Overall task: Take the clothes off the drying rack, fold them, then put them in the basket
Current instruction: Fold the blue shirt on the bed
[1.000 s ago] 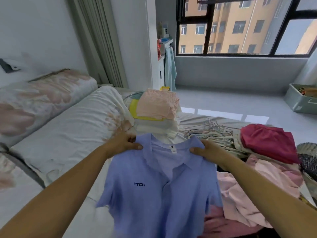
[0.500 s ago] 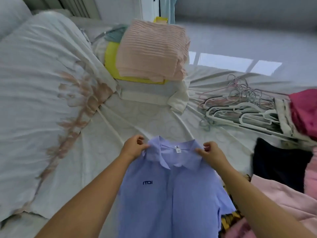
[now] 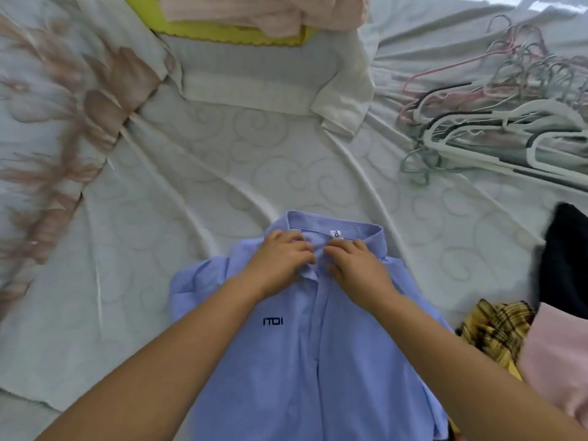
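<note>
A light blue collared shirt with a dark chest logo lies face up on the bed, collar pointing away from me. My left hand and my right hand rest side by side at the collar opening, fingers pinching the fabric just below the neck label. A stack of folded clothes, pink on yellow on white, sits at the far edge of the bed. No basket or drying rack is in view.
A heap of hangers lies at the upper right. Unfolded clothes are at the right: a black garment, a yellow plaid one, a pink one. A floral quilt covers the left of the white sheet.
The shirt went from held up by the shoulders to lying flat on the bed. Both hands moved inward from the shoulders to the middle of the collar. My view tilted down.
</note>
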`<move>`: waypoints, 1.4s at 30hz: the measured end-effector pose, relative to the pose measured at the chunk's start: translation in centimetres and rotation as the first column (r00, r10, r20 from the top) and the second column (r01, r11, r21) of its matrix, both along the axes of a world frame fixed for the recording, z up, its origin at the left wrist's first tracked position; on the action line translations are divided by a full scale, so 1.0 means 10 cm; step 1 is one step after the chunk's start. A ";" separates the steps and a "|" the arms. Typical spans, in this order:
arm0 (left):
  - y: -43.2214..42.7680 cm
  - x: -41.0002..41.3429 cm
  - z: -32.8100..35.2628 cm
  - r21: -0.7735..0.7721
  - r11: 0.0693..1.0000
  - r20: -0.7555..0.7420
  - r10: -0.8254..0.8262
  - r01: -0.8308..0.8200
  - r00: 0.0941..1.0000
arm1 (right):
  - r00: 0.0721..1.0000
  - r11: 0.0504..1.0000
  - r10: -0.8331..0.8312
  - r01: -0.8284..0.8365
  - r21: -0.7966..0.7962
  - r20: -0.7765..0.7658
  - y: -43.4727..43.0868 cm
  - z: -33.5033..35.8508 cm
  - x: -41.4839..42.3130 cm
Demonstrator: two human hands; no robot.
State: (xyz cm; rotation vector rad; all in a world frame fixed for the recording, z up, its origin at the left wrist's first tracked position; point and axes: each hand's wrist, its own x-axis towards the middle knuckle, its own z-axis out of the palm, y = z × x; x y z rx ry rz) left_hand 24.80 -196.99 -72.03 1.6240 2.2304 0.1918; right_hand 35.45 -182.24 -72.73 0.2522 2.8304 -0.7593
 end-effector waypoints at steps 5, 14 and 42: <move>-0.02 -0.27 -0.05 0.067 0.997 0.088 -0.038 0.032 0.995 | 0.996 0.999 -0.032 0.032 0.007 0.080 0.12 -0.05 -0.10; 0.25 -0.17 0.06 -0.317 0.944 0.172 0.151 -0.090 0.973 | 0.995 0.989 0.074 -0.064 -0.134 0.064 0.21 0.05 0.16; 0.29 -0.05 -0.10 -0.574 0.785 0.499 0.560 -0.232 0.661 | 0.948 0.945 0.308 -0.315 -0.091 -0.084 0.35 0.02 0.33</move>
